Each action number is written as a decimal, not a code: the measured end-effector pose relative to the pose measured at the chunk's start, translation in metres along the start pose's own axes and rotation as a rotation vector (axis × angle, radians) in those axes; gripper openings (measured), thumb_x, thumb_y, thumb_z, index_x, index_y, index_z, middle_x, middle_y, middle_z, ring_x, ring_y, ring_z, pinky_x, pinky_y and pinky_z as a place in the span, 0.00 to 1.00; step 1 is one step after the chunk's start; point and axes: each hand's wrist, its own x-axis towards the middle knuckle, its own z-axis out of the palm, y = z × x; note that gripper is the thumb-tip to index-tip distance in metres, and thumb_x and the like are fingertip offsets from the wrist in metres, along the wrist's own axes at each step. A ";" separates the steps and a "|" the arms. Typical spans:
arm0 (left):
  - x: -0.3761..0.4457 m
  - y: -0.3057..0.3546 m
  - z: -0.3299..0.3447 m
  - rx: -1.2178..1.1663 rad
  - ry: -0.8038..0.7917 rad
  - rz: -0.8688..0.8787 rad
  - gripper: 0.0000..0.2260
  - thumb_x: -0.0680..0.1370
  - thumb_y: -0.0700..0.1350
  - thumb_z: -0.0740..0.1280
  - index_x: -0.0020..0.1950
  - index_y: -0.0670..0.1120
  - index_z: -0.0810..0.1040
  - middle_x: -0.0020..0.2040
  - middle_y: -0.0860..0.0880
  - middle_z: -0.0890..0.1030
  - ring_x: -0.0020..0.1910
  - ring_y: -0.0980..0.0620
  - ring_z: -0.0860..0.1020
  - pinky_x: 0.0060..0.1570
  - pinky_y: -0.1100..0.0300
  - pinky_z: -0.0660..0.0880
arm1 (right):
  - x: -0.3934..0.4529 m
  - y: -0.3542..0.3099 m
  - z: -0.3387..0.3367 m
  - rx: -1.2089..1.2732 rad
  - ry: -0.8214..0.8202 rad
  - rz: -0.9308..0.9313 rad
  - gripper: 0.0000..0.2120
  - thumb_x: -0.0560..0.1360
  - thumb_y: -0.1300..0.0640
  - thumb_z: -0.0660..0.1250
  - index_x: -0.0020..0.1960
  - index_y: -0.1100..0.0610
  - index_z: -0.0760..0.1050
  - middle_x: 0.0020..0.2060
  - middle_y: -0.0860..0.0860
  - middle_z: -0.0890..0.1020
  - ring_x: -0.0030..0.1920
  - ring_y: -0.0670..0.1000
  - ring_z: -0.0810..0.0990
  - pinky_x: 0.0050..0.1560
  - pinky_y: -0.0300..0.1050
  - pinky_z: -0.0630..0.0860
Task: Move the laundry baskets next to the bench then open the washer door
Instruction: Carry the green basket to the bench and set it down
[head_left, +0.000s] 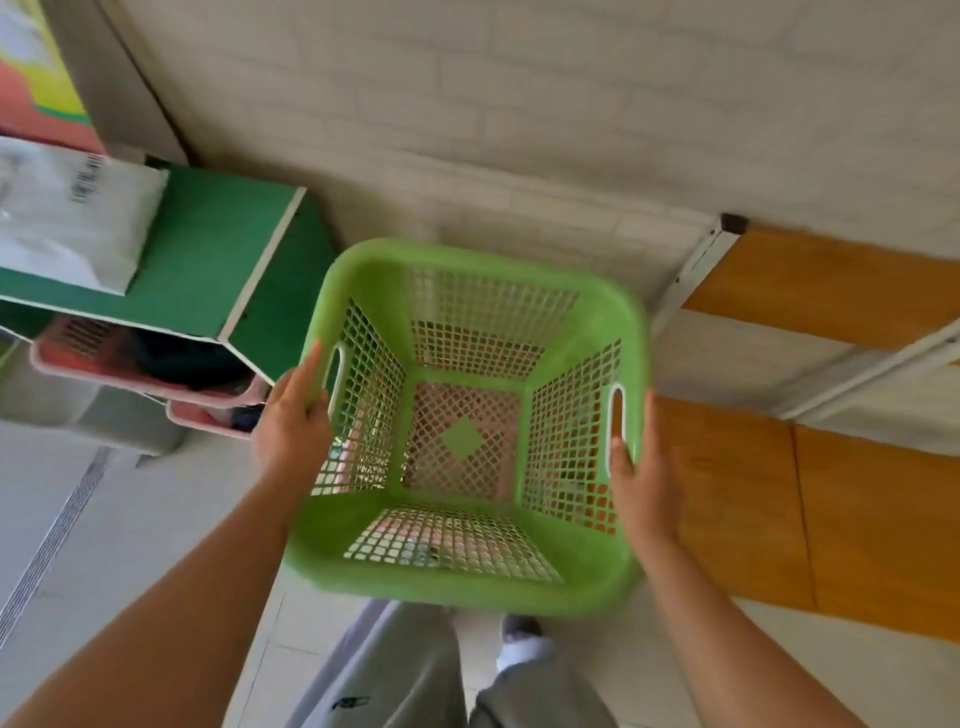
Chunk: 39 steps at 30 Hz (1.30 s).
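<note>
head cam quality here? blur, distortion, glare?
Head view: motion blur smears the green basket rim, the pink baskets at left and the printed white bag; both hands are soft-edged. Wide-angle distortion bends the wooden bench and wall lines. Lighting is even, no glare.

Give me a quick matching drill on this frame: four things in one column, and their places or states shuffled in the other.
Things:
1. green basket
2. pink baskets
3. white bag
4. wooden bench

Places or states:
A. on top of the green cabinet
B. at the right, against the wall
C. held by both hands, empty
D. tucked under the green cabinet, at the left

Pairs: 1-C, 2-D, 3-A, 4-B. Left hand and right hand each grip a side handle.
</note>
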 end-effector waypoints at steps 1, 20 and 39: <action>0.011 -0.006 0.008 0.017 -0.036 -0.017 0.28 0.78 0.39 0.59 0.72 0.65 0.62 0.60 0.51 0.77 0.48 0.47 0.78 0.43 0.47 0.80 | 0.004 0.001 0.010 -0.018 -0.001 0.019 0.32 0.79 0.55 0.61 0.78 0.48 0.49 0.76 0.51 0.60 0.70 0.57 0.69 0.61 0.46 0.70; 0.118 -0.113 0.145 0.294 -0.317 -0.100 0.30 0.78 0.44 0.63 0.73 0.68 0.57 0.53 0.42 0.82 0.34 0.45 0.74 0.27 0.60 0.64 | 0.046 0.076 0.175 -0.215 -0.187 0.215 0.33 0.79 0.55 0.60 0.78 0.48 0.47 0.76 0.52 0.62 0.36 0.51 0.80 0.26 0.40 0.74; 0.082 -0.096 0.169 0.618 -0.631 0.073 0.34 0.80 0.51 0.58 0.78 0.52 0.38 0.80 0.45 0.46 0.78 0.42 0.51 0.75 0.43 0.51 | 0.002 0.075 0.168 -0.484 -0.439 0.191 0.30 0.81 0.48 0.54 0.78 0.57 0.49 0.77 0.59 0.53 0.76 0.58 0.56 0.71 0.56 0.65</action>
